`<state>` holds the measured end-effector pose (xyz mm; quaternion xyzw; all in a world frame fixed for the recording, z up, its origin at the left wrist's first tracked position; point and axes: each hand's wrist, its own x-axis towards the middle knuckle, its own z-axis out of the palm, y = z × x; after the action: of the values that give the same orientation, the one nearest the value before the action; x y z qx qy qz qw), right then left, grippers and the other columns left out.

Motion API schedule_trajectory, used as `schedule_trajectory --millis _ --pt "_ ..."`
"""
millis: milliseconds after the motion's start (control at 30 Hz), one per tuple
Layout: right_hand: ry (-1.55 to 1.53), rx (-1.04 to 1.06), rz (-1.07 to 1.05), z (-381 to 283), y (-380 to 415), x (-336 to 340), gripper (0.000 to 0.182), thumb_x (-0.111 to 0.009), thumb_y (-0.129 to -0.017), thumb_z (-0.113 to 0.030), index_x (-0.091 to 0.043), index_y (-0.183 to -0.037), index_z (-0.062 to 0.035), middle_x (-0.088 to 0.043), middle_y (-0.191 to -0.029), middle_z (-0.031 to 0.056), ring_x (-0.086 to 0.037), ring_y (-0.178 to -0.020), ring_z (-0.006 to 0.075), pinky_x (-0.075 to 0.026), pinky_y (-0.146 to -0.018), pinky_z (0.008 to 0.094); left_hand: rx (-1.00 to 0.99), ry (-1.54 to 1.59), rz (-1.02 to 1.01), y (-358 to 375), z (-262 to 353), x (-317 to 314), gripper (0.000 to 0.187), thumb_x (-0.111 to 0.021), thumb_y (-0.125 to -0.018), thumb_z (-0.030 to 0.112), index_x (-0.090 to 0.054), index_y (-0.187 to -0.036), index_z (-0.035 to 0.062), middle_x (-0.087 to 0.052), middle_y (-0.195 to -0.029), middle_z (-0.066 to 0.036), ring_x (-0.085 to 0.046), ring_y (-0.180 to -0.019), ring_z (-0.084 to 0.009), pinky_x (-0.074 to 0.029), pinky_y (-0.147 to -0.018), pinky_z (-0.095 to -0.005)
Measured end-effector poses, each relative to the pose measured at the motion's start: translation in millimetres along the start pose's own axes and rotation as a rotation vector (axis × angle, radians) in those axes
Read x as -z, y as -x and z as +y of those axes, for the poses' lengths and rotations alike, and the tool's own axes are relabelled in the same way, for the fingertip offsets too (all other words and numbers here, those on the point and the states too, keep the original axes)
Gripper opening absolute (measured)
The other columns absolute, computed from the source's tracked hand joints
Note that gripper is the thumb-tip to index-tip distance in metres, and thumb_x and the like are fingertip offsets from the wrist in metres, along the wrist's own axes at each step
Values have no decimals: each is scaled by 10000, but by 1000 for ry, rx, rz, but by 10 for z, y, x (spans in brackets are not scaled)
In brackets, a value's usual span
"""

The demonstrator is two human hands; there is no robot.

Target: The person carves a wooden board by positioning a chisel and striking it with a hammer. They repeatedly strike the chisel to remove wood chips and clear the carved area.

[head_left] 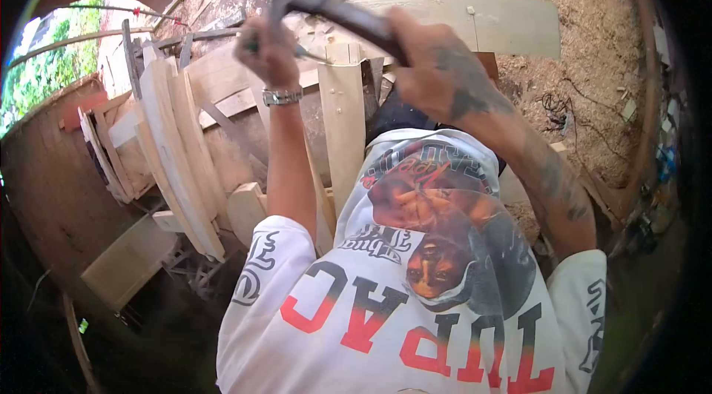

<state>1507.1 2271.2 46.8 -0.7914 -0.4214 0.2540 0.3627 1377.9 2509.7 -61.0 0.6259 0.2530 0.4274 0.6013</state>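
Note:
In the head view, my right hand [434,60] grips a hammer [348,21] by its dark handle, its metal head raised at the upper left of the hand. My left hand [268,53], with a metal watch at the wrist, is closed around a chisel [310,55]. The chisel's thin metal shaft points right, its tip close to the upper end of a pale wooden board [343,123]. Small raised bits of wood show on that board's face. The hammer head hangs above my left hand, apart from it.
A broad curved board [512,23] crosses behind my right hand. More curved wooden pieces [174,142] stand in a stack at the left. Wood shavings [593,31] cover the ground, with a dark cable [556,106] lying at the right.

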Motion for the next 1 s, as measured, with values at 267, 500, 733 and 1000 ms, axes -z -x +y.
schedule_trajectory --millis 267,500,733,1000 --pt "176 -536 59 1379 623 -30 349 -681 -896 -312 -615 -1110 -45 -696 -954 275 -692 -954 454 -532 -835 548 79 -822 -158 694 674 112 307 -768 -922 334 -672 -910 43 -649 -708 -86 -653 -697 -210 -526 -649 -371" --pt "319 -372 78 1762 376 -242 352 -695 -880 -295 -643 -1114 -39 -680 -1035 251 -658 -1009 464 -524 -874 559 498 -1392 -329 1809 292 -14 977 -869 -716 518 -400 -1380 -23 -588 -1238 -272 -677 -979 -461 -572 -810 -523" --pt "513 -79 423 1906 416 -348 252 -691 -848 -145 -700 -1089 -69 -612 -1072 169 -600 -1061 383 -503 -909 482 430 -1120 -350 1668 -47 540 956 -910 -643 449 -511 -1348 -59 -654 -1038 -224 -693 -889 -399 -575 -779 -462" --pt "183 -78 583 1943 1327 -594 112 -658 -839 -45 -700 -941 -27 -644 -966 163 -629 -976 359 -508 -872 445 883 -659 -492 1237 116 1066 622 -876 -783 445 -704 -1122 -47 -583 -657 9 -517 -523 -74 -450 -498 -265"
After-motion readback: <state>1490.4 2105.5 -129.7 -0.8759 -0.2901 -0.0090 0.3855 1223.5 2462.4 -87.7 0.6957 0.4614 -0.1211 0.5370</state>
